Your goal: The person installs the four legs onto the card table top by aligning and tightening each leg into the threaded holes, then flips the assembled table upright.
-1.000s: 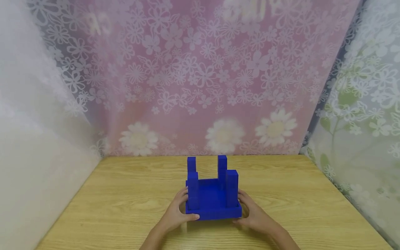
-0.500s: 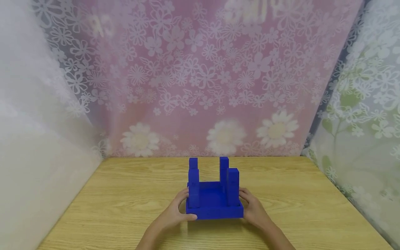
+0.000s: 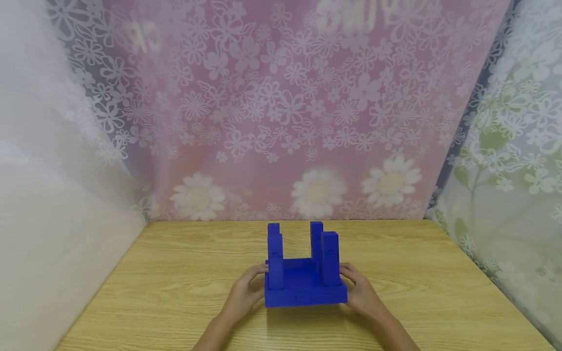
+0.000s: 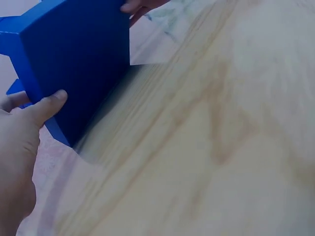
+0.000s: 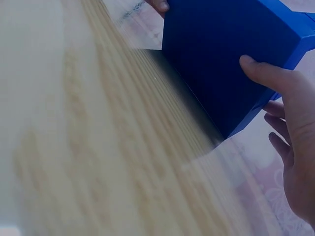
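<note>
A blue square tray-like piece [image 3: 303,295] with upright posts at its corners is held between both hands, tilted with its near side raised above the table. My left hand [image 3: 243,295] grips its left side; in the left wrist view the thumb [image 4: 55,101] presses the flat underside [image 4: 81,54]. On the right side my right hand [image 3: 361,294] holds it likewise, its thumb [image 5: 256,68] lying on the underside in the right wrist view. The fingers of both hands are partly hidden behind the piece.
A wood-grain table [image 3: 189,273] lies beneath. Behind it hangs a pink floral curtain [image 3: 263,122]. Pale sheeting [image 3: 57,204] closes off the left, and a leaf-patterned sheet [image 3: 509,195] the right.
The blue piece has shifted slightly right in the head view, and its near side has tipped up. The left thumb has gone from the front rim to underneath. Both hands still hold it.
</note>
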Motion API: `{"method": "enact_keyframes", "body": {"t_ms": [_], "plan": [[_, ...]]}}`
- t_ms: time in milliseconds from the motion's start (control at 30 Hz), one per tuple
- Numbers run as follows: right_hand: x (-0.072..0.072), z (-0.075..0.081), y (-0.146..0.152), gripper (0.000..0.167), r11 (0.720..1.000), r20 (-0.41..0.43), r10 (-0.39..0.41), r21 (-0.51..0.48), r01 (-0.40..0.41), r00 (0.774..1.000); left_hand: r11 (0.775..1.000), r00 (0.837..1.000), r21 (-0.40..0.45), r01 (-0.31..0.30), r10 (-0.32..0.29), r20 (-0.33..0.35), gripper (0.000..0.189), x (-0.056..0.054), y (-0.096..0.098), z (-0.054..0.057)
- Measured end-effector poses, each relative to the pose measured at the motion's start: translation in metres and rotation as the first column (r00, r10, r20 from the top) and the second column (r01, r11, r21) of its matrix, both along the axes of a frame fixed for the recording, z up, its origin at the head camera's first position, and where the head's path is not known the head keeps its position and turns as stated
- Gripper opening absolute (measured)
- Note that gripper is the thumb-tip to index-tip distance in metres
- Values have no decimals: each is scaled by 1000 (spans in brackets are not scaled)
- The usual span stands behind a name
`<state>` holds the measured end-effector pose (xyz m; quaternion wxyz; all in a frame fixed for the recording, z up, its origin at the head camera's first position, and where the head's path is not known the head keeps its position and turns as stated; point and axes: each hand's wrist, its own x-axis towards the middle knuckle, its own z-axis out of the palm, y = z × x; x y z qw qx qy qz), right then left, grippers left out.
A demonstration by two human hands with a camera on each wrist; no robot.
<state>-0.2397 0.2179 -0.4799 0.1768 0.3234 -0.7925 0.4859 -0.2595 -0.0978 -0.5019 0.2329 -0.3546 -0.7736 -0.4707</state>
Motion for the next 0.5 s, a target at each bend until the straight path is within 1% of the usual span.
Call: {"method": "enact_keyframes", "body": {"t_ms": [33,100,133,167,233,267,333,367,400,500], "plan": [[0,0,0,45,1000,-5,4,-4,-4,1000,1000,999,8,-10,10,-38,53,-1,1,-1],[-1,0,1,44,1000,-9,5,-14,-5,1000,1000,997,25,-10,12,-81,53,-2,3,-2],[-1,-1,2,44,1000,-11,3,-20,-4,1000,999,996,33,-5,7,-89,52,-2,4,-2],[-1,-1,2,44,1000,-14,-4,-19,4,1000,999,996,35,-4,7,-93,51,0,4,1],[-1,-1,2,43,1000,-12,-12,-27,12,1000,999,995,43,-4,8,-96,49,6,6,10],[-2,-1,2,44,1000,-23,-13,-26,13,1000,999,995,46,-5,9,-97,48,9,7,15],[-5,-1,1,44,1000,-50,-14,-17,13,999,999,995,44,-19,23,-96,46,11,8,16],[-6,-2,1,44,1000,-59,-9,-12,8,998,999,995,43,-26,31,-99,46,11,8,16],[-7,-2,1,44,1000,-71,-1,-10,1,997,999,994,43,-32,36,-100,47,9,8,14],[-10,-3,0,44,1000,-104,-13,19,15,995,998,995,32,-51,53,-86,47,2,6,3]]}}
